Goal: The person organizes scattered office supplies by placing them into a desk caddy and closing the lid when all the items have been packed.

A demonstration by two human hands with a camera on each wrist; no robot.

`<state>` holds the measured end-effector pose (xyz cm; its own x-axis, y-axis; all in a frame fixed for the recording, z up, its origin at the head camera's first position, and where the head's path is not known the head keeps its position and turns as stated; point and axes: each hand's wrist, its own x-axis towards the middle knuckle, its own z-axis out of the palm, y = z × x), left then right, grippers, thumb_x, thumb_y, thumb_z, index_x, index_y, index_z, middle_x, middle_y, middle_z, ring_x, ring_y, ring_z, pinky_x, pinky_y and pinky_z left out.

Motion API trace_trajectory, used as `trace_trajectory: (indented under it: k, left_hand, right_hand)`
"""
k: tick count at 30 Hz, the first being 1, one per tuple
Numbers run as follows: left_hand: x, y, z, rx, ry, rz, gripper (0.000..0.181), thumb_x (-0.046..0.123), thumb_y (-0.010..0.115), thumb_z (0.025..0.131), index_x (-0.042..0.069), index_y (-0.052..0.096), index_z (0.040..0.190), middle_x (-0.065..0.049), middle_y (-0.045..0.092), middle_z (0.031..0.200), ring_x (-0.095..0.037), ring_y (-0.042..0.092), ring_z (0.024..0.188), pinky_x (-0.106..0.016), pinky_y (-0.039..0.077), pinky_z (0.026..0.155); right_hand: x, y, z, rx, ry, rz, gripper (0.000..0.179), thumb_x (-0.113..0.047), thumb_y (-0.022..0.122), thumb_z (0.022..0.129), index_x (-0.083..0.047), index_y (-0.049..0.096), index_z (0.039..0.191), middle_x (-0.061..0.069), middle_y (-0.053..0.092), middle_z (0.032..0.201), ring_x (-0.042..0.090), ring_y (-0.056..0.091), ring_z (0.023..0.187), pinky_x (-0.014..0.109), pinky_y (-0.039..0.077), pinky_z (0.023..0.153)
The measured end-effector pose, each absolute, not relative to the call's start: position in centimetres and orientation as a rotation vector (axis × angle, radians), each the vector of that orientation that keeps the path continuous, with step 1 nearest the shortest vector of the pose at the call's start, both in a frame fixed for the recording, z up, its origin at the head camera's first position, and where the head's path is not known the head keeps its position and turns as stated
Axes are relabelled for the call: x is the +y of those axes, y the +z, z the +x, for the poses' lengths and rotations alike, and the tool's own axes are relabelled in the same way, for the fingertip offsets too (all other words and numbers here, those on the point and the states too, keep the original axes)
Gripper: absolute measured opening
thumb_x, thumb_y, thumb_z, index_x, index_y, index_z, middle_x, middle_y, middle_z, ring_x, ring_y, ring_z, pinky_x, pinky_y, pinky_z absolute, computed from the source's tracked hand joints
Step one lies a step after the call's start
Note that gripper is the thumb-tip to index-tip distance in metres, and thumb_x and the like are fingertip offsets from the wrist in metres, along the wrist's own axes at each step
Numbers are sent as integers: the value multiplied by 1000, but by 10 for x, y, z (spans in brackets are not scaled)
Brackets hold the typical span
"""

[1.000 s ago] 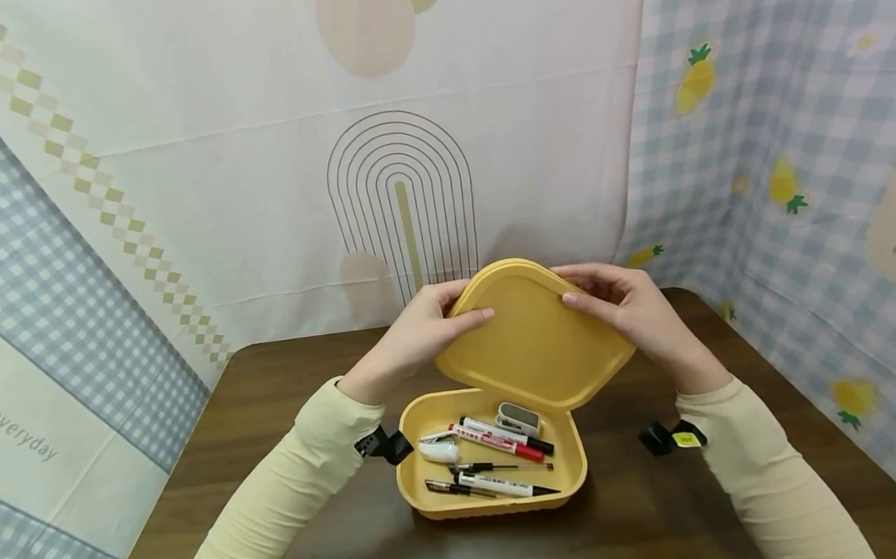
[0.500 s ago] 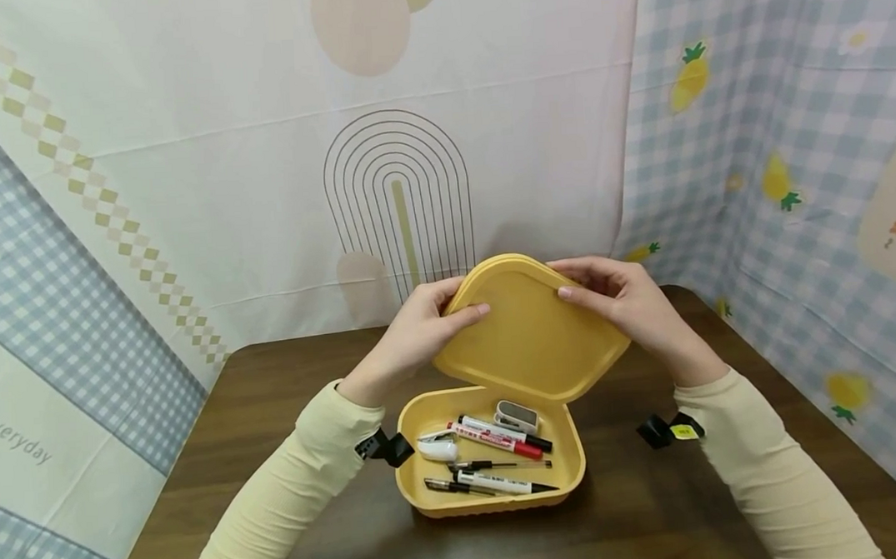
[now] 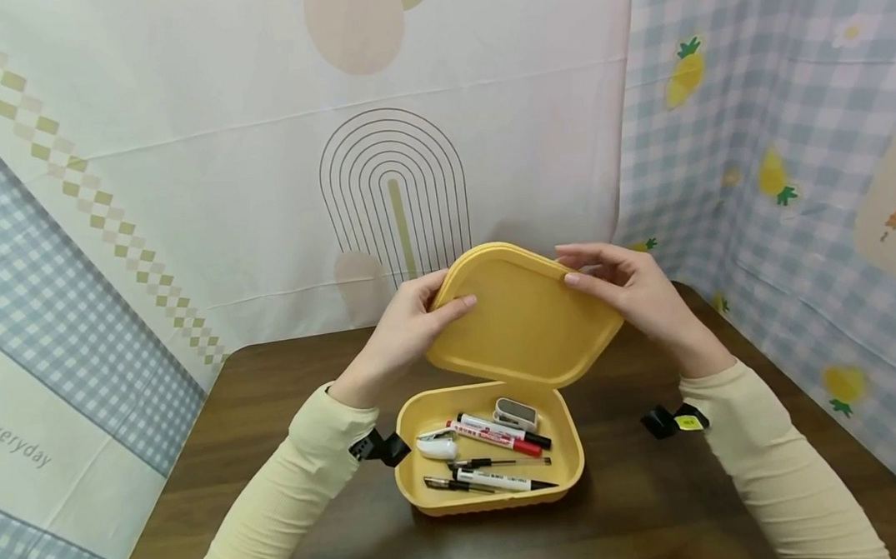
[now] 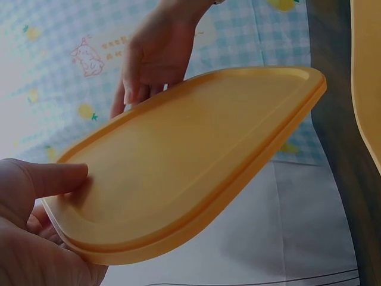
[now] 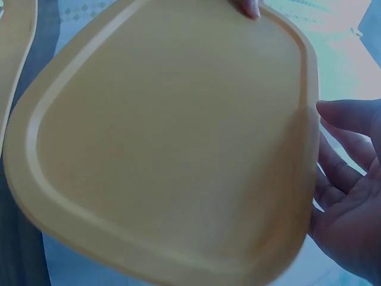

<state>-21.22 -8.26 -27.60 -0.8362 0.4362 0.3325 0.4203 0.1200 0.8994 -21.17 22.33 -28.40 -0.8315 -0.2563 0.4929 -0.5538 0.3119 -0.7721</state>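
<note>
A yellow lid is held tilted above the far side of a matching yellow box. My left hand pinches its left corner, thumb on the near face and fingers behind. At the upper right edge is my right hand; in the right wrist view, its thumb tip meets the rim while the loose fingers lie beside the edge. Inside the box are a red-capped marker, a black-capped marker, a white marker, two slim black pens, a white rounded gadget and a grey-topped white thing.
The box stands on a dark wooden table. Behind the table hangs a white patterned cloth, and a blue checked cloth with pineapples covers the right side. Black wrist cameras sit on both sleeves.
The lid has risen slightly and shifted a little left, away from the box. My right hand's grip has loosened, its fingers moving up and outward at the edge. The box contents stay put.
</note>
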Motion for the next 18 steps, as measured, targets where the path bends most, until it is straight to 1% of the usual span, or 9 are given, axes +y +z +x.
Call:
trace_trajectory:
  k: [6, 8, 11, 14, 18]
  left_hand:
    - [-89, -278, -214, 2343, 1917, 892, 30, 15, 68, 97, 5, 66, 125, -14, 71, 102, -27, 71, 85, -41, 60, 72]
    - [-91, -279, -214, 2342, 1936, 884, 28, 14, 68, 97, 3, 67, 123, -15, 71, 102, -26, 71, 85, -41, 60, 72]
    - [-95, -279, -213, 2329, 1976, 868, 27, 14, 68, 97, 2, 67, 121, -16, 70, 101, -26, 70, 86, -40, 60, 73]
    - [-98, -279, -212, 2308, 2031, 846, 27, 14, 68, 97, 0, 66, 121, -17, 69, 102, -26, 70, 87, -41, 60, 73]
    - [-102, -279, -211, 2291, 2097, 827, 28, 12, 68, 97, -1, 65, 122, -19, 68, 102, -26, 71, 87, -42, 60, 74]
  right_hand:
    - [234, -284, -212, -2212, 1536, 653, 37, -15, 68, 98, -13, 66, 135, 1, 69, 122, 16, 68, 101, 23, 54, 82]
    - [237, -286, -212, -2174, 1564, 638, 38, -12, 67, 98, -12, 65, 136, -2, 69, 123, 15, 66, 104, 21, 53, 84]
    - [240, -289, -214, -2107, 1615, 619, 39, -9, 67, 98, -9, 64, 137, -2, 69, 123, 14, 64, 108, 19, 50, 88]
    - [244, -293, -216, -2067, 1634, 583, 40, -9, 67, 98, -10, 63, 138, -5, 69, 122, 12, 63, 109, 17, 49, 90]
    - [247, -302, -219, -2030, 1674, 552, 41, -8, 67, 98, -12, 63, 139, -4, 68, 124, 11, 61, 113, 17, 47, 92]
